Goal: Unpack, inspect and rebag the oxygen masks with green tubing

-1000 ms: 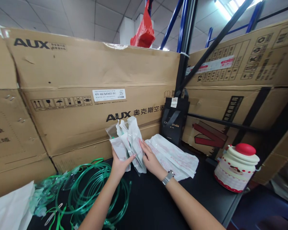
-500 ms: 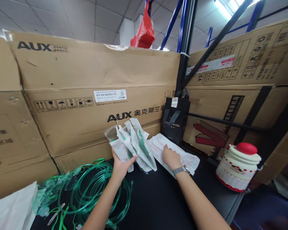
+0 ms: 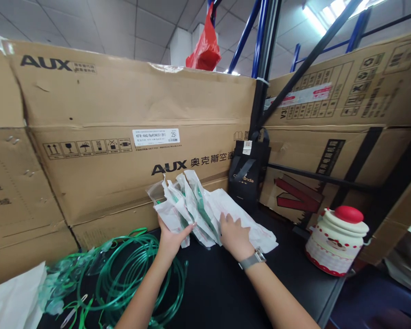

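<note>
My left hand (image 3: 171, 238) grips a fanned bunch of white paper-and-clear-film packets (image 3: 174, 214) with green contents, standing on edge against the large carton. The thumb presses their near side; the other fingers are mostly hidden behind the packets. My right hand (image 3: 237, 238), a watch at its wrist, rests with fingers spread on a flat white packet (image 3: 260, 230) beside the bunch. Its fingertips reach the bunch's right edge. Coils of green clear tubing (image 3: 123, 269) lie left of my left forearm, with soft clear-green plastic pieces (image 3: 56, 278) beyond them.
Behind the black tabletop (image 3: 212, 292) stands a wide AUX carton (image 3: 106, 183). A black paper bag (image 3: 248, 171) stands at the back beside a dark rack post (image 3: 260, 105). To the right is a white jar with a red lid (image 3: 337, 240). White paper (image 3: 15, 297) lies front left.
My right hand has moved left over the flat packet towards the bunch, and its fingers have spread. The flat packet has shifted left. My left hand keeps its hold.
</note>
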Available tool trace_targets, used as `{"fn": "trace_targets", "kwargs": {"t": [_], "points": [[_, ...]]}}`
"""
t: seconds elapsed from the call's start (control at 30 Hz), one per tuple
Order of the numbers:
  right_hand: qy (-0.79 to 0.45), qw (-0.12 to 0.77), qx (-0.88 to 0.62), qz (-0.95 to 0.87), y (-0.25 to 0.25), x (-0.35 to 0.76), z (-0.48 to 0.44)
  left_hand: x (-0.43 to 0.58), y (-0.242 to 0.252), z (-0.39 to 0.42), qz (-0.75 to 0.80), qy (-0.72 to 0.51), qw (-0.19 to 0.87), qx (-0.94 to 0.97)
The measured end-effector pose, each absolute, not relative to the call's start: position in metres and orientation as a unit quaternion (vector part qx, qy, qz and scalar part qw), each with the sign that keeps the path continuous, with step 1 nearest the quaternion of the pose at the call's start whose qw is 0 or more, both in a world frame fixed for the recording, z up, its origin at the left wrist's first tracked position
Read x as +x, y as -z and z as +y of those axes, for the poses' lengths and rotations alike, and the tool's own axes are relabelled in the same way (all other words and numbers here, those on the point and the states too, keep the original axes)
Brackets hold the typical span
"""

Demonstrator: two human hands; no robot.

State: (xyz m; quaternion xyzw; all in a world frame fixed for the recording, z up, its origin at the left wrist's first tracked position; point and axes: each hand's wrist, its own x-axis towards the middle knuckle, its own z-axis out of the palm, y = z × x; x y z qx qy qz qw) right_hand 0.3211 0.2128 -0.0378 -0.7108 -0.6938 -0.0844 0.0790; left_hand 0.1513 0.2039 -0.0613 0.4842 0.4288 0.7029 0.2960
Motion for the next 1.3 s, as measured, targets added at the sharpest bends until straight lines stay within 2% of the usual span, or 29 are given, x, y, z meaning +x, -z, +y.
{"fn": "trace_targets", "kwargs": {"t": [0.17, 0.43, 0.7, 0.87, 1.07, 1.3], "points": [[0.078, 0.068, -0.737, -0.668, 0.051, 0.324, 0.227, 0.151, 0.060, 0.201, 0.433, -0.698, 0.296, 0.487], [0.054, 0.092, -0.725, -0.680, 0.029, 0.389, 0.248, 0.152, 0.058, 0.199, 0.440, -0.698, 0.312, 0.471], [0.045, 0.099, -0.661, -0.742, 0.067, 0.366, 0.260, 0.149, 0.067, 0.205, 0.447, -0.697, 0.312, 0.465], [0.032, 0.113, -0.609, -0.784, 0.069, 0.360, 0.256, 0.148, 0.065, 0.205, 0.429, -0.693, 0.332, 0.476], [0.034, 0.186, -0.507, -0.841, 0.068, 0.325, 0.244, 0.150, 0.065, 0.207, 0.395, -0.685, 0.364, 0.492], [0.071, 0.263, -0.471, -0.839, 0.067, 0.308, 0.234, 0.155, 0.060, 0.204, 0.381, -0.703, 0.361, 0.479]]}}
